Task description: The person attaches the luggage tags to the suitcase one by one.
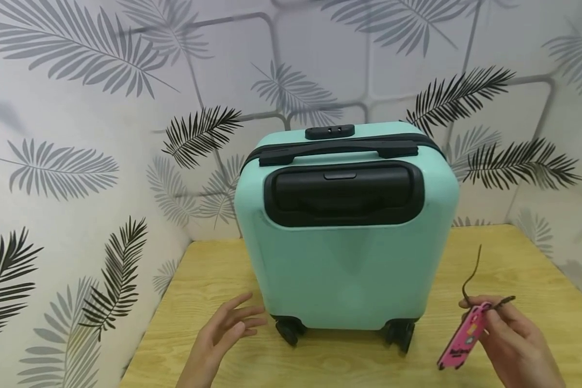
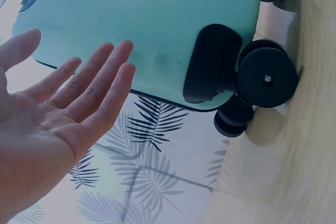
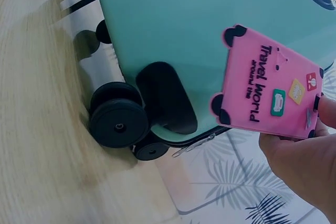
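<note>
A mint-green suitcase (image 1: 344,275) stands upright on its black wheels, with its black top handle and the recessed telescopic handle (image 1: 344,188) facing me. To its right, my right hand (image 1: 516,337) pinches a pink luggage tag (image 1: 465,337) between thumb and fingers. In the right wrist view the luggage tag (image 3: 268,85) shows "Travel around the World" lettering and small coloured patches. A dark strap (image 1: 476,269) sticks up loosely from its end. My left hand (image 1: 230,328) is beside the suitcase's lower left corner, fingers extended and holding nothing; the left wrist view shows its palm (image 2: 47,129).
The suitcase rests on a yellow wood-grain table (image 1: 203,280). Behind and to both sides are walls (image 1: 102,226) covered in feather-patterned paper. A black combination lock (image 1: 330,132) sits on top of the suitcase. Its wheels (image 2: 268,77) touch the table.
</note>
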The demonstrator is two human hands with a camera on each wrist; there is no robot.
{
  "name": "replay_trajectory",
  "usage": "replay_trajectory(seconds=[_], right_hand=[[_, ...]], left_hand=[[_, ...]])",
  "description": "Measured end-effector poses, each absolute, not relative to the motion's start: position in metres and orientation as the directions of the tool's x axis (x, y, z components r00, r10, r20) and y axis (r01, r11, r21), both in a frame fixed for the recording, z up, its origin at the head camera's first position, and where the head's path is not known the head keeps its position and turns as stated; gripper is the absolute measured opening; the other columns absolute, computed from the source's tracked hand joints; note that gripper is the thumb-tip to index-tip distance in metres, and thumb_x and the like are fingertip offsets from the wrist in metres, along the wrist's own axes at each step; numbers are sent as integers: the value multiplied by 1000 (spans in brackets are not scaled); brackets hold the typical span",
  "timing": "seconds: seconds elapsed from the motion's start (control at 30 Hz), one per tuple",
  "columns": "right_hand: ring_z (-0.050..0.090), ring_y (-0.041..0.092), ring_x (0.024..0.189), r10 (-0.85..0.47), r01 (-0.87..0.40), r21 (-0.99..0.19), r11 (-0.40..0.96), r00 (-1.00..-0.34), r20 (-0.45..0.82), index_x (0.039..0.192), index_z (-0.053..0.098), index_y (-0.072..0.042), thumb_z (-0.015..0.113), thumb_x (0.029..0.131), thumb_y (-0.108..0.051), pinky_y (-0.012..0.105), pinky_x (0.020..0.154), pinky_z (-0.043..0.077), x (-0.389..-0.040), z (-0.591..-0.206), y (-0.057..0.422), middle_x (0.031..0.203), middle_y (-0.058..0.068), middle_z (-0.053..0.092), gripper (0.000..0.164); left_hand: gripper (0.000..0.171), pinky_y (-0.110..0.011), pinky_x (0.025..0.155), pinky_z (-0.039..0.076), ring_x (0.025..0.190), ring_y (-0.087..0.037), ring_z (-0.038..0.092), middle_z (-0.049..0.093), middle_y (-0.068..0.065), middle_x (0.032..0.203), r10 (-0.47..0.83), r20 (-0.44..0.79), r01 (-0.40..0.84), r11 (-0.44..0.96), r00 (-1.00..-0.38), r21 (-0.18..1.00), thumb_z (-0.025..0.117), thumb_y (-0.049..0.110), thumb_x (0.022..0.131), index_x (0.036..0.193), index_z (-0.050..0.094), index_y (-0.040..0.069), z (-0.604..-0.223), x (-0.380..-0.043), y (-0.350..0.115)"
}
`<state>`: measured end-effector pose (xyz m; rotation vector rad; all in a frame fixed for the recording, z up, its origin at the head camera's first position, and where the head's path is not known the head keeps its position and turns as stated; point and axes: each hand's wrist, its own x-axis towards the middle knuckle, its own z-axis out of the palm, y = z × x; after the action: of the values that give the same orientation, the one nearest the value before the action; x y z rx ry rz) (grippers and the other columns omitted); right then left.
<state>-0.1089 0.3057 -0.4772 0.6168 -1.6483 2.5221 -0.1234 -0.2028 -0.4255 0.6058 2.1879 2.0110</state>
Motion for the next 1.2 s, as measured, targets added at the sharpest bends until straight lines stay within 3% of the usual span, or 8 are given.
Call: replay_trajectory(seconds=[0.17,0.67,0.83,0.97,1.2], right_hand=[[60,14,124,-131,-259,-856,-447,-928,349,143,53,-5,22,113,-2,26,96,52,-110,-471,301,135,2,63,43],[67,19,115,-46,-375,-753,-541,-880,472,135,56,2,19,112,1,28,94,55,-110,-452,295,127,10,67,44],[68,21,116,-43,-429,-715,-553,-842,538,134,54,5,16,111,3,28,96,53,-112,-441,294,126,12,67,44],[69,22,116,-34,-470,-693,-547,-814,579,134,53,8,15,110,5,29,97,54,-113,-432,294,125,14,68,44],[70,24,112,-1,-536,-674,-508,-782,623,133,53,12,16,110,5,29,100,51,-111,-417,290,123,15,70,44]], left_hand=[[44,-36,100,55,122,-23,68,65,-6,140,317,206,233,50,-926,971,43,10,112,157,41,8,-418,-122,-200],[43,-41,99,56,126,-36,64,62,-13,142,288,355,369,-7,-889,929,42,2,110,153,46,4,-405,-120,-196],[44,-42,101,55,127,-39,62,58,-24,144,284,382,389,-31,-880,921,43,-1,109,152,47,4,-398,-119,-192],[44,-40,102,55,128,-35,62,55,-28,145,283,400,404,-46,-872,914,45,-3,108,152,48,4,-391,-119,-189],[46,-41,102,54,128,-33,63,58,-23,144,290,433,440,-44,-854,897,47,-4,107,151,48,6,-382,-120,-185]])
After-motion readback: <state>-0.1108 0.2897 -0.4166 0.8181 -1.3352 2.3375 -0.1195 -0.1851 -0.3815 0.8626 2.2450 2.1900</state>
